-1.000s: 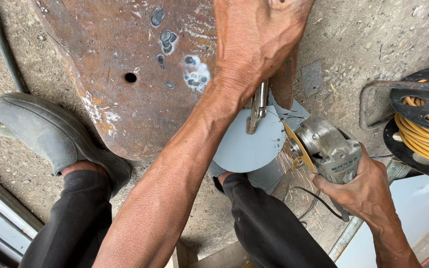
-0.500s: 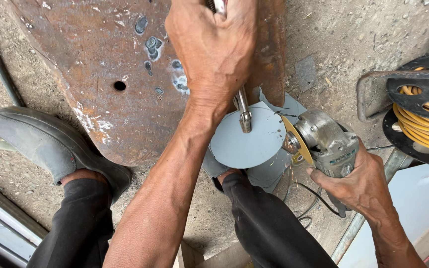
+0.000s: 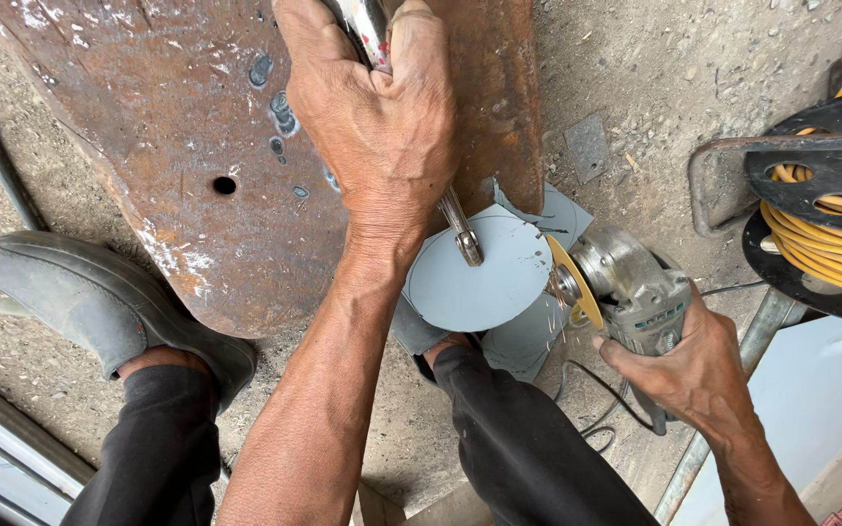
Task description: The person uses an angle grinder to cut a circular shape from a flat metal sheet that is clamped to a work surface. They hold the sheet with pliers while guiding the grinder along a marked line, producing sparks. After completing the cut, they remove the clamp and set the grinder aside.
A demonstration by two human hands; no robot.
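Head view: left hand [image 3: 377, 117] gripped pliers [image 3: 460, 229], their long axis pointing toward five o'clock onto the disc [image 3: 479, 282]; right hand [image 3: 699, 365] clenched the grinder [image 3: 626, 287], its wheel at the disc's three o'clock edge.

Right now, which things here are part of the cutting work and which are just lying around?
In use:
- left hand gripping pliers
- grey metal disc clamped by them
- right hand on the angle grinder, its yellow wheel at the disc's edge
- rusty steel plate under the work

Lying about:
- yellow cable reel
- small grey offcut
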